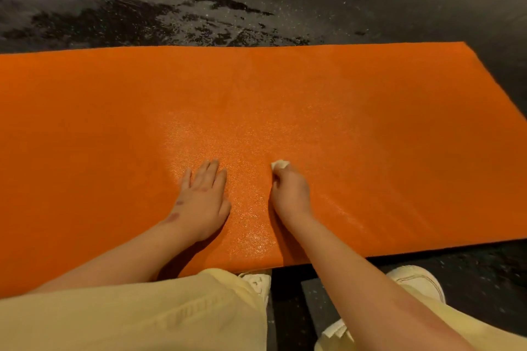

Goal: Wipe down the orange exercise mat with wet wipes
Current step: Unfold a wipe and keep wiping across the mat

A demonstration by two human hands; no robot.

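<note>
The mat (370,111) lay flat on the dark, speckled floor (171,14). It ran from the left edge of the view to a squared end at the right, with its near edge just ahead of the person's pale shoes (258,283). On the left the orange foam looked matte and dry. The left hand (204,199) pressed palm-down on it, fingers (209,172) straight and together, gripping nothing; it seemed to be steadying the mat. Between and ahead of the hands the pebbled surface glistened, which suggested moisture there. The right hand (291,194) had its fingers clenched round a small, bunched white wipe (280,164), held against the mat beside that shiny patch.

The step in hand looked like wiping the middle section. Most of the right stretch appeared dull, with only a faint sheen near the front edge. The next move probably called for strokes carried rightward under firm pressure — the grainy foam would likely drag on a thin wipe — while the flat hand kept the light mat from sliding.
</note>
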